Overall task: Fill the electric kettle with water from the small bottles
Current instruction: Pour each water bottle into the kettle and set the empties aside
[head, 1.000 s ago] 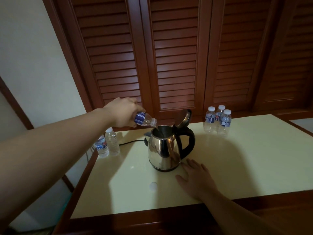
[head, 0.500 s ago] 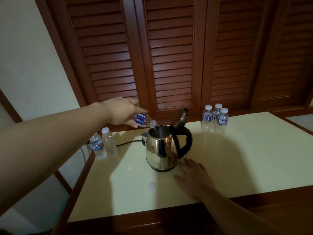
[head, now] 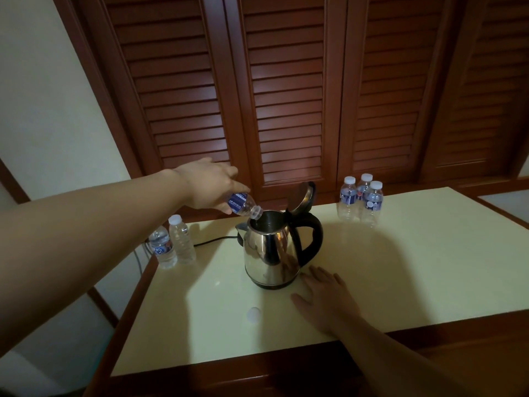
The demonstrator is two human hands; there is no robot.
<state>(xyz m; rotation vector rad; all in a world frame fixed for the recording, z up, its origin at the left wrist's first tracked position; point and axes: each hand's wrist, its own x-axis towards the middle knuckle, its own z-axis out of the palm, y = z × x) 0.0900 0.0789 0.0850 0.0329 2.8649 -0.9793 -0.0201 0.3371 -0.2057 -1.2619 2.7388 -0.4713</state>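
Pouring underway: left hand grips a tilted clear plastic bottle over the open steel kettle; right hand lies flat; three capped bottles wait at the table's far edge.

The left hand grips a small bottle, tipped neck-down over the open mouth of the steel kettle, whose lid stands raised. The right hand lies flat on the bench just beside the kettle's base. Three capped bottles stand behind at right, two bottles at left. A white cap lies near the front edge.
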